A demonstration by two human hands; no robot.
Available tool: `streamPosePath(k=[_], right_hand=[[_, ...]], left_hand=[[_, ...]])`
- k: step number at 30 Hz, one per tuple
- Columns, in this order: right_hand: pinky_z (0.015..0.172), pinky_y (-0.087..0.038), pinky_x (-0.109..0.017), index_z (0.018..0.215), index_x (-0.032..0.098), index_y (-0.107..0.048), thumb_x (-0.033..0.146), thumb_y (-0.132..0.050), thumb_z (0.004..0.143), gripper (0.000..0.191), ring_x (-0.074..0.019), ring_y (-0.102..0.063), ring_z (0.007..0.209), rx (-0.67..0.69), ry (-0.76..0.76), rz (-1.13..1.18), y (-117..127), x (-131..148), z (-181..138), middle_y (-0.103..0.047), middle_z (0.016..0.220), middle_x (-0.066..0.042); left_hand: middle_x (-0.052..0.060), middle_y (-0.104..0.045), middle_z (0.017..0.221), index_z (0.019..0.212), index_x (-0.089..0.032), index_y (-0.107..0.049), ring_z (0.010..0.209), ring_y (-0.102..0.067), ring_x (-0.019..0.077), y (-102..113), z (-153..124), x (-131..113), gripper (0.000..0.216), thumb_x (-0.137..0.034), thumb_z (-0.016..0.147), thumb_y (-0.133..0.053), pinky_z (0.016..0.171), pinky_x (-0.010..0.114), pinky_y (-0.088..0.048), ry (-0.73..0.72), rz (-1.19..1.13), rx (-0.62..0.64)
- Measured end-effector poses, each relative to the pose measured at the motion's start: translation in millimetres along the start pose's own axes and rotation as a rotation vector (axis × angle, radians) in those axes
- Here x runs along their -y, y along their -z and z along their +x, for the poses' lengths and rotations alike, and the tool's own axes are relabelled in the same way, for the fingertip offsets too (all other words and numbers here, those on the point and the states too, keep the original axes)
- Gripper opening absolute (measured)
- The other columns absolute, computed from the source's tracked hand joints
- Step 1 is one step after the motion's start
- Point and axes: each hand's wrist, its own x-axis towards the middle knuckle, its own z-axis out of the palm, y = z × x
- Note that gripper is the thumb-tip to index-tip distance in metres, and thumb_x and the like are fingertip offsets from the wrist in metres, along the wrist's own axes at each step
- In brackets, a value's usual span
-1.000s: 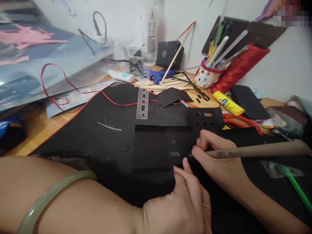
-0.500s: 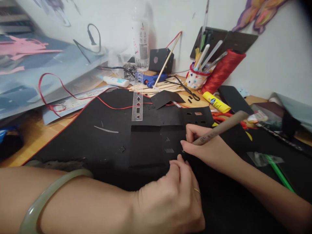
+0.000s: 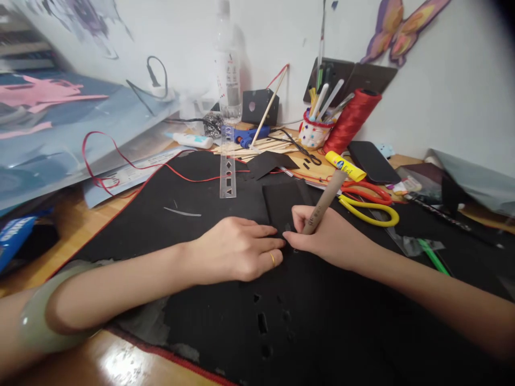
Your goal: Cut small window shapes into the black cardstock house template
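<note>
My left hand, with a gold ring and a pale green bangle on its arm, lies palm down with fingers stretched out. Its fingertips press on a dark card piece on the black mat. Close to those fingertips, my right hand grips a grey-beige pen that leans up and to the right. The pen's tip is hidden by the fingers. Nearer to me, black card with cut-out shapes lies on the mat; its outline is hard to make out.
A clear stencil ruler lies beyond the left hand. Right of centre are scissors, a glue stick and a green-handled tool. Behind stand a pen cup, red thread spool, bottle and glue gun.
My left hand has gone from curled near me to flat on the card further away. The card under the hands lies differently, and cut-outs now show nearer me. The scissors show more.
</note>
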Motion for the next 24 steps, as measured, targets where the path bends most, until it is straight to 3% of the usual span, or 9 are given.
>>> streamPosePath(k=[3, 11, 13, 18, 24], right_hand=[[0.043, -0.021, -0.021, 0.055, 0.019, -0.032, 0.022, -0.054, 0.068, 0.026, -0.0067, -0.029, 0.048, -0.039, -0.035, 0.063, -2.5, -2.5, -4.3, -0.030, 0.048, 0.007], [0.041, -0.021, -0.021, 0.055, 0.018, -0.036, 0.021, -0.054, 0.069, 0.023, -0.0067, -0.029, 0.046, -0.128, -0.080, 0.099, -10.1, -5.6, -7.0, -0.031, 0.047, 0.007], [0.040, -0.022, -0.021, 0.054, 0.018, -0.039, 0.024, -0.055, 0.070, 0.024, -0.0064, -0.030, 0.045, -0.132, -0.074, 0.120, -6.4, -4.6, -6.6, -0.033, 0.046, 0.007], [0.038, -0.022, -0.020, 0.054, 0.019, -0.038, 0.033, -0.060, 0.070, 0.030, -0.0054, -0.030, 0.041, -0.285, -0.037, 0.184, 8.2, -1.1, -13.0, -0.035, 0.044, 0.007], [0.037, -0.020, -0.020, 0.057, 0.020, -0.036, 0.022, -0.056, 0.070, 0.024, -0.0052, -0.028, 0.042, -0.155, 0.014, 0.154, 0.7, -9.1, -17.0, -0.033, 0.047, 0.007]], left_hand=[[0.002, -0.064, 0.102, 0.089, -0.014, -0.061, 0.096, -0.059, 0.0182, -2.5, -1.1, 7.4, 0.023, -0.017, 0.090, -0.038, 0.071, 0.028, -0.052, 0.039, -0.069, 0.030], [-0.001, -0.058, 0.114, 0.106, -0.020, -0.059, 0.113, -0.048, 0.0125, 18.6, 7.6, 15.4, 0.036, -0.006, 0.079, -0.039, 0.095, 0.027, -0.039, 0.233, -0.546, 0.313], [0.000, -0.056, 0.116, 0.109, -0.021, -0.058, 0.114, -0.047, 0.0145, 22.0, 9.4, 13.1, 0.036, -0.009, 0.079, -0.041, 0.096, 0.029, -0.039, 0.228, -0.541, 0.342], [0.003, -0.050, 0.124, 0.112, -0.021, -0.057, 0.116, -0.044, 0.0193, 18.4, 6.3, 4.0, 0.032, -0.021, 0.083, -0.042, 0.098, 0.032, -0.035, 0.178, -0.374, 0.356], [0.004, -0.045, 0.129, 0.121, -0.021, -0.047, 0.118, -0.041, 0.0229, 13.1, 3.1, 0.5, 0.038, -0.021, 0.085, -0.037, 0.091, 0.036, -0.041, 0.129, -0.262, 0.379]])
